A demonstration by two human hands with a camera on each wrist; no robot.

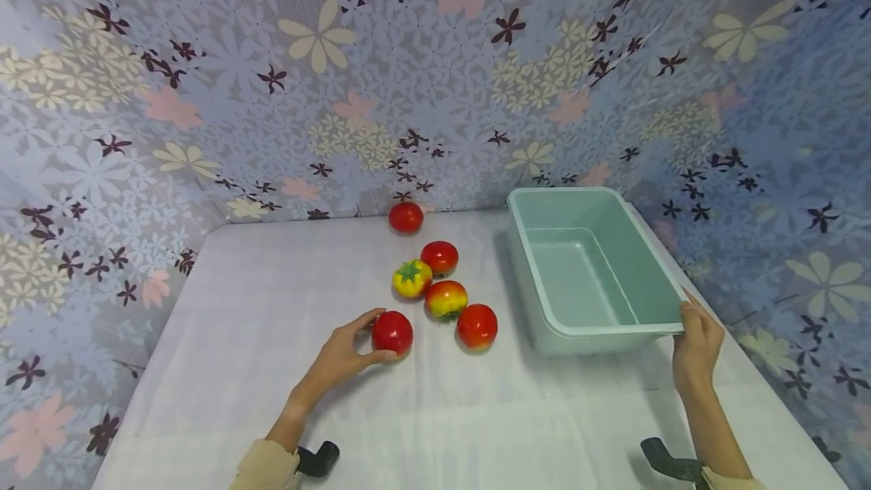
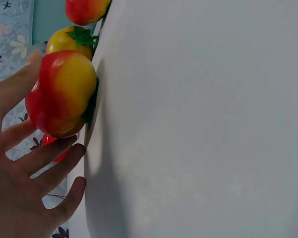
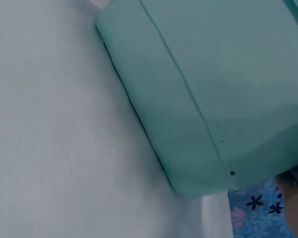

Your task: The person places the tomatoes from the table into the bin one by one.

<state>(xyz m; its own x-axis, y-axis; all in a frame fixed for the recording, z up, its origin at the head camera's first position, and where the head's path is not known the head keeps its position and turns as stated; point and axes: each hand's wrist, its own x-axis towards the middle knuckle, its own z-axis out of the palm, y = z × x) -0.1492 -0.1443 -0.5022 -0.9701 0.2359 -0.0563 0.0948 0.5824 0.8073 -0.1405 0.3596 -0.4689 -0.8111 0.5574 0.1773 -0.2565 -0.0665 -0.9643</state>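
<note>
My left hand (image 1: 347, 354) has its thumb and fingers on opposite sides of a red tomato (image 1: 392, 334) on the white cloth. From the left wrist, that tomato (image 2: 62, 94) shows a yellow side and a bit of green underneath. At the near right corner of a pale green plastic basin (image 1: 578, 271), my right hand (image 1: 697, 342) grips the rim. The basin has nothing inside. Only part of the right hand (image 3: 295, 203) appears in the right wrist view, beside the basin's outer wall (image 3: 198, 99).
Between the left hand and the basin lie a red tomato (image 1: 477, 327), a red-yellow one (image 1: 446, 299), a yellow one with green leaves (image 1: 412, 279) and another red one (image 1: 439, 257). One more tomato (image 1: 406, 217) sits by the flowered curtain (image 1: 435, 97) at the table's back edge.
</note>
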